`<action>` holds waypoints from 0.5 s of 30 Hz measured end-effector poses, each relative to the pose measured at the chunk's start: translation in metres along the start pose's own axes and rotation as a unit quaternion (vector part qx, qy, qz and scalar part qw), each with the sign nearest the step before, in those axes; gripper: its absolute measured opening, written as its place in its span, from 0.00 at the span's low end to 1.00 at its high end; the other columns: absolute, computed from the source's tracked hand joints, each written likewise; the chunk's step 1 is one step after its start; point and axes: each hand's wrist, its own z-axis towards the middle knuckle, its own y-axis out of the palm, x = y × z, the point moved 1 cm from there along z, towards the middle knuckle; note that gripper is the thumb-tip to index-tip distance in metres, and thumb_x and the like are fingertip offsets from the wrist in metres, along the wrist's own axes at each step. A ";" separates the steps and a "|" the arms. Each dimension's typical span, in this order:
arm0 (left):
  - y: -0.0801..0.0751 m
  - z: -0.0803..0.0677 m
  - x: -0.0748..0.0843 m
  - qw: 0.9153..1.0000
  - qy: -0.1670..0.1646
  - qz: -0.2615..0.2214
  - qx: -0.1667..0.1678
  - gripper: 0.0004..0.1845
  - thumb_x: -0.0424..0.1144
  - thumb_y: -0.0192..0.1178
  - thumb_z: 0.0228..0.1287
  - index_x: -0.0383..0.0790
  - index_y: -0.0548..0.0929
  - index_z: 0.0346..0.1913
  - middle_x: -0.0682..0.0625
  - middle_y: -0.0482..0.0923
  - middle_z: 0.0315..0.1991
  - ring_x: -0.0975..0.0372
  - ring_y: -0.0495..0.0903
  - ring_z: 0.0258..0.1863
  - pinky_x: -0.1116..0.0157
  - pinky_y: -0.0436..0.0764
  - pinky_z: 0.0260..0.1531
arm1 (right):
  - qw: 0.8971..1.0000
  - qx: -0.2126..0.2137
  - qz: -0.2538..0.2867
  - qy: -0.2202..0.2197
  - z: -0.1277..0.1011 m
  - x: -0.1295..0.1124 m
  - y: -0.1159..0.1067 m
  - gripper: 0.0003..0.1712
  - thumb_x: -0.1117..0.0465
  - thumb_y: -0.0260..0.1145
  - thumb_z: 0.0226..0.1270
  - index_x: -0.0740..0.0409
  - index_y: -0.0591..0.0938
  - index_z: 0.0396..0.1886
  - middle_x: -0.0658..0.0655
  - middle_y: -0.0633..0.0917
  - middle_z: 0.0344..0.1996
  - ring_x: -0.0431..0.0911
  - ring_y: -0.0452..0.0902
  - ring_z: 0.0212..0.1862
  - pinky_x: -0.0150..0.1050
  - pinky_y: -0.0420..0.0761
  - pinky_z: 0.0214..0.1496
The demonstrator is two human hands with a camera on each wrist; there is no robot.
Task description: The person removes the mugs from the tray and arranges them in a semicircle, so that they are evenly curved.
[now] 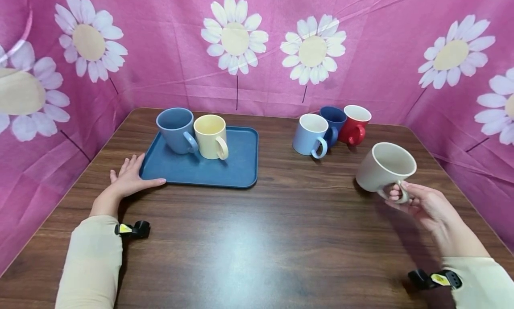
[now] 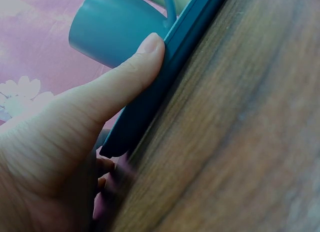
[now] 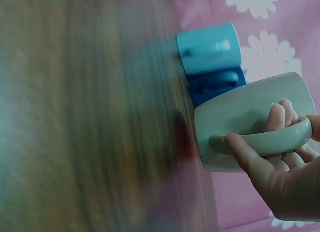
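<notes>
There are six mugs in all on or above the brown table (image 1: 257, 237), and one tray. Two mugs stand inside the blue tray (image 1: 237, 166): a grey-blue mug (image 1: 174, 128) at the back left and a yellow mug (image 1: 209, 135) just beside it, the two touching or almost touching, both upright with handles turned to the front right. Both look empty.

Three more mugs stand in a close group at the back right of the table, well apart from the tray — a light blue mug (image 1: 308, 133) in front, a dark blue mug (image 1: 334, 119) behind it, and a red mug (image 1: 355, 121) at the right. All three are upright.

The sixth one, the beige mug (image 1: 385, 166), is in the right hand (image 1: 421, 204). The fingers go through the handle and curl around it, with the thumb on the outside of the handle. The mug is tilted, its mouth turned to the upper front, and it seems lifted off the table at the right side, in front of the group of three. It is empty.

The left hand (image 1: 128, 179) lies flat on the table at the front left corner of the tray, fingers straight and a little spread — the thumb presses along the tray's edge.

A pink cloth (image 1: 160, 55) with white daisies stands around the table.
</notes>
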 end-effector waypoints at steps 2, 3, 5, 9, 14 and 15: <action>0.000 0.000 0.000 1.000 0.000 0.000 0.000 0.59 0.65 0.56 0.43 0.33 0.35 0.65 0.28 0.29 0.62 0.41 0.24 0.60 0.36 0.24 0.44 | 1.000 0.016 0.008 0.005 0.002 -0.006 -0.005 0.22 0.71 0.33 0.69 0.76 0.76 0.35 0.68 0.80 0.30 0.55 0.77 0.35 0.50 0.71 0.45; -0.001 0.000 0.001 1.000 0.001 -0.001 0.001 0.59 0.65 0.56 0.43 0.33 0.35 0.65 0.28 0.29 0.62 0.41 0.24 0.60 0.36 0.24 0.44 | 1.000 0.021 0.012 0.007 0.004 -0.009 -0.007 0.22 0.71 0.33 0.69 0.76 0.76 0.35 0.68 0.80 0.30 0.55 0.77 0.35 0.51 0.71 0.45; -0.001 0.000 0.001 1.000 0.002 -0.001 0.001 0.59 0.65 0.56 0.43 0.33 0.35 0.65 0.28 0.29 0.62 0.41 0.24 0.60 0.36 0.24 0.44 | 0.999 0.041 0.022 0.012 0.008 -0.016 -0.011 0.21 0.70 0.35 0.69 0.75 0.75 0.33 0.67 0.80 0.29 0.55 0.77 0.34 0.51 0.72 0.44; 0.000 0.000 0.001 1.000 0.001 0.000 -0.002 0.59 0.65 0.56 0.43 0.33 0.35 0.65 0.28 0.29 0.62 0.41 0.24 0.60 0.36 0.24 0.44 | 0.996 0.080 0.035 0.014 0.018 -0.030 -0.020 0.19 0.68 0.37 0.69 0.74 0.74 0.31 0.67 0.79 0.27 0.56 0.77 0.33 0.51 0.73 0.42; 0.000 -0.001 0.000 1.000 0.002 -0.002 -0.002 0.59 0.65 0.56 0.43 0.33 0.35 0.65 0.28 0.29 0.62 0.41 0.24 0.60 0.36 0.24 0.44 | 0.987 0.156 0.044 0.012 0.035 -0.044 -0.025 0.17 0.67 0.41 0.68 0.72 0.74 0.28 0.66 0.78 0.24 0.55 0.77 0.30 0.51 0.74 0.39; 0.000 -0.001 0.000 1.000 0.002 -0.003 -0.001 0.59 0.65 0.56 0.43 0.33 0.35 0.65 0.28 0.29 0.62 0.41 0.24 0.60 0.36 0.24 0.44 | 0.984 0.170 0.045 0.013 0.039 -0.046 -0.025 0.17 0.66 0.42 0.68 0.72 0.74 0.28 0.66 0.78 0.24 0.56 0.77 0.30 0.51 0.74 0.39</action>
